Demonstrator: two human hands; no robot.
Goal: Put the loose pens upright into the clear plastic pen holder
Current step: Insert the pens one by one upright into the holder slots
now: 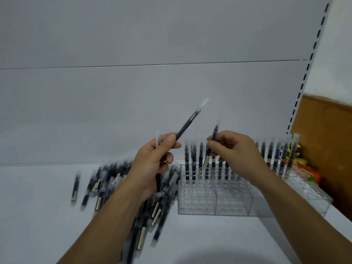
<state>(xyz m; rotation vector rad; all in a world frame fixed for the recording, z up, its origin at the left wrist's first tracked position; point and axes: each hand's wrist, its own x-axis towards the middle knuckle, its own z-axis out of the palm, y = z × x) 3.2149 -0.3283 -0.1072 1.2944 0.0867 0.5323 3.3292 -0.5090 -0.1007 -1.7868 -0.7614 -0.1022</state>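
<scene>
My left hand (152,161) grips a few dark pens; one pen (190,122) sticks up and to the right with its clear cap at the top. My right hand (234,151) pinches a single dark pen (212,143), held nearly upright above the back rows of the clear plastic pen holder (228,204). The holder stands on the white shelf, with several pens (194,162) upright along its far row and front holes bare. A pile of loose pens (106,185) lies left of the holder, partly hidden by my left forearm.
A white back panel rises behind the shelf. A slotted upright (302,88) runs at the right, with a brown cardboard box (327,141) beside it. Colourful packets (304,170) lie behind the holder's right end. One stray pen (75,187) lies apart at the left.
</scene>
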